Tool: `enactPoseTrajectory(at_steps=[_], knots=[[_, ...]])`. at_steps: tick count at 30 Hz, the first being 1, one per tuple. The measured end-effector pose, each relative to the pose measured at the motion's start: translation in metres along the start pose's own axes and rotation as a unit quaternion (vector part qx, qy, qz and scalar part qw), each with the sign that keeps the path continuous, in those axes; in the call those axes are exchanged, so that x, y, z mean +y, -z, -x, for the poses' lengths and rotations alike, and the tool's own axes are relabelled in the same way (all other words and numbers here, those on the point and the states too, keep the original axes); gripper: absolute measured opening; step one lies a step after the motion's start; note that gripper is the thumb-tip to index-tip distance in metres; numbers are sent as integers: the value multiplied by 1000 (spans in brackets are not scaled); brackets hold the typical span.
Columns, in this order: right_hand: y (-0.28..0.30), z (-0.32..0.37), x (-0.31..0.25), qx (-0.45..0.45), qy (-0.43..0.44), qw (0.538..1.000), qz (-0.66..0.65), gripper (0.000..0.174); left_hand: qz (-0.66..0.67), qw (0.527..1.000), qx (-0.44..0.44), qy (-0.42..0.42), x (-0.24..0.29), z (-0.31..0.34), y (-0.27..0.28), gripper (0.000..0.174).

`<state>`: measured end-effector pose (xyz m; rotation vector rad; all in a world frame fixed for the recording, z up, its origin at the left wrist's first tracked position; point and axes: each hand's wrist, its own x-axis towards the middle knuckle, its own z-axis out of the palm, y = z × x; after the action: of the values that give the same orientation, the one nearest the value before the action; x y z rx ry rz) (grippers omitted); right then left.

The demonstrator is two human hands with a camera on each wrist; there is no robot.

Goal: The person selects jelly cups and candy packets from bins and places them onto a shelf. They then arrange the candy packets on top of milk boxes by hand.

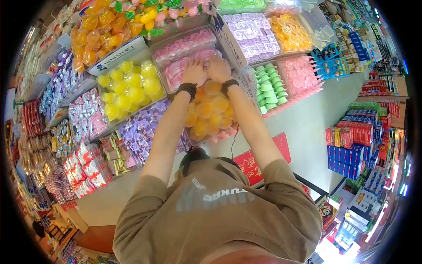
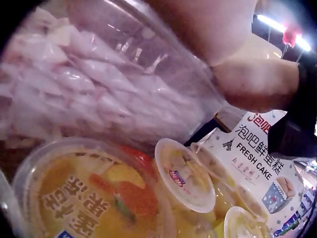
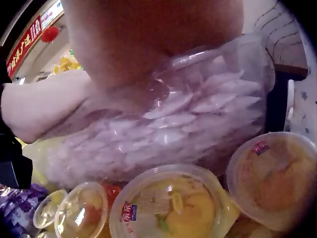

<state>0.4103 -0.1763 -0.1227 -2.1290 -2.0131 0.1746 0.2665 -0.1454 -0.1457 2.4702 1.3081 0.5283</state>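
Note:
Both hands reach side by side into the clear tray of pink wrapped packets [image 1: 176, 72] in the head view. My left hand [image 1: 194, 72] lies over the packets, fingers stretched forward. Beside it, my right hand [image 1: 218, 69] is at the tray's right part, its fingertips hard to make out. Rows of the packets [image 2: 84, 74] [image 3: 168, 134] show behind clear plastic in both wrist views. Just below the hands are orange jelly cups [image 1: 206, 112], their round lids [image 2: 185, 174] [image 3: 171, 208] facing up in the wrist views.
Yellow cups [image 1: 132, 83] fill a tray at the left, with purple packets [image 1: 138, 127] below it. Green cone-shaped packs [image 1: 269, 88] and pink packs [image 1: 299, 75] stand at the right. A white box printed FRESH CAKE [image 2: 247, 148] borders the orange cups. Red card [image 1: 250, 165] lies nearer the body.

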Motion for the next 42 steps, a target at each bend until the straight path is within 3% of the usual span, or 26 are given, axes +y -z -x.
enactPoseTrajectory(at_steps=[1,4,6,9,12,15,16,17,18,19,21,22,24,26,29,30,31,33,35,37,38,40,42], knots=[[-4,0,1,17,4,1000,-4,67,4,1000,8,-5,0,0,0,52],[-2,4,2,46,25,998,-47,63,7,997,-76,-10,8,-2,21,55],[9,3,4,36,58,991,-117,59,25,1000,-4,-9,2,-2,8,54],[16,39,6,161,128,947,-249,45,4,999,30,-9,2,2,19,53],[102,107,-11,115,-20,898,-424,32,29,997,69,-17,9,-5,17,50],[140,182,-6,157,-132,887,-413,23,-92,989,72,-93,-20,-7,8,51],[155,211,-3,134,-183,882,-414,33,-64,997,18,-50,-9,-9,17,45],[153,243,2,157,-213,846,-462,39,-40,999,-33,-3,2,-13,25,39],[144,274,17,195,-241,810,-498,46,-42,998,-47,-12,2,-20,21,38],[126,301,30,290,-189,825,-447,50,-31,998,-42,-40,10,-19,28,38],[139,367,46,387,-193,798,-421,52,-7,994,-20,-109,14,-27,26,37],[152,402,39,393,-246,749,-473,49,10,990,-4,-143,14,-27,29,36],[138,483,59,417,-372,705,-437,34,70,976,37,-203,27,-18,46,35],[178,556,47,414,-532,590,-445,22,189,951,54,-239,58,10,81,34],[146,655,51,559,-594,491,-307,24,344,900,-21,-266,148,96,139,33],[148,682,42,557,-614,491,-268,27,305,908,-26,-287,206,140,173,31],[152,705,34,552,-631,495,-230,30,384,886,-153,-211,247,175,185,31],[152,744,21,561,-630,500,-195,36,485,781,-392,-32,305,238,206,33],[145,779,11,593,-598,504,-192,42,420,778,-441,-156,331,281,194,32],[137,816,9,620,-595,494,-133,41,289,769,-364,-438,366,316,176,31],[137,836,6,627,-600,486,-102,41,268,734,-372,-502,400,333,172,32],[140,873,4,668,-587,455,-47,42,270,692,-366,-561,446,357,150,33],[158,913,-12,651,-630,423,3,39,286,648,-387,-591,490,383,129,34]])
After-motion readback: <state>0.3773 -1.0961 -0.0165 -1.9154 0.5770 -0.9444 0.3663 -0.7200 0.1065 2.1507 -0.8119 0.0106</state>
